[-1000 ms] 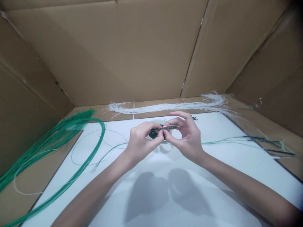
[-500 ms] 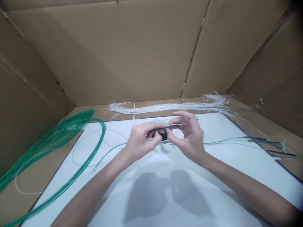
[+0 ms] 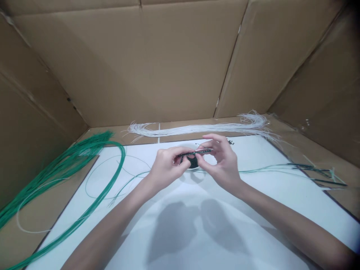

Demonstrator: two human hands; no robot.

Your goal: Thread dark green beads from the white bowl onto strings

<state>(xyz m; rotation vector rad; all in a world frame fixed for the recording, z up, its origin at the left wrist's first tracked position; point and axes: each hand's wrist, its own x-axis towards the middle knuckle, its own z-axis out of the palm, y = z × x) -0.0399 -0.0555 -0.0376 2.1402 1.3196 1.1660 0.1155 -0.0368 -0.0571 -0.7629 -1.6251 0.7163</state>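
Observation:
A thin strand of small dark beads [image 3: 206, 151] runs nearly level between my two hands. My left hand [image 3: 170, 164] is closed on its left part, thumb and fingers pinched together. My right hand [image 3: 221, 162] has its thumb and a finger closed on the strand near the middle, while its upper fingers are raised and bent. A pale thread shows along the beads. Just below the fingertips, a white bowl [image 3: 200, 174] holds a pile of dark beads [image 3: 193, 162]. Both hands hide much of the bowl and part of the strand.
A bundle of green strands [image 3: 92, 210] curves along the left side. White strands [image 3: 191, 129] lie across the back by the cardboard wall [image 3: 157, 67]. Dark beaded strands [image 3: 312, 168] with green threads rest at right. A few loose beads [image 3: 231, 142] lie behind my right hand.
My right hand has shifted slightly left, bringing its fingertips a little nearer my left hand. More loose beads show behind it. Both hands keep hold of the strand.

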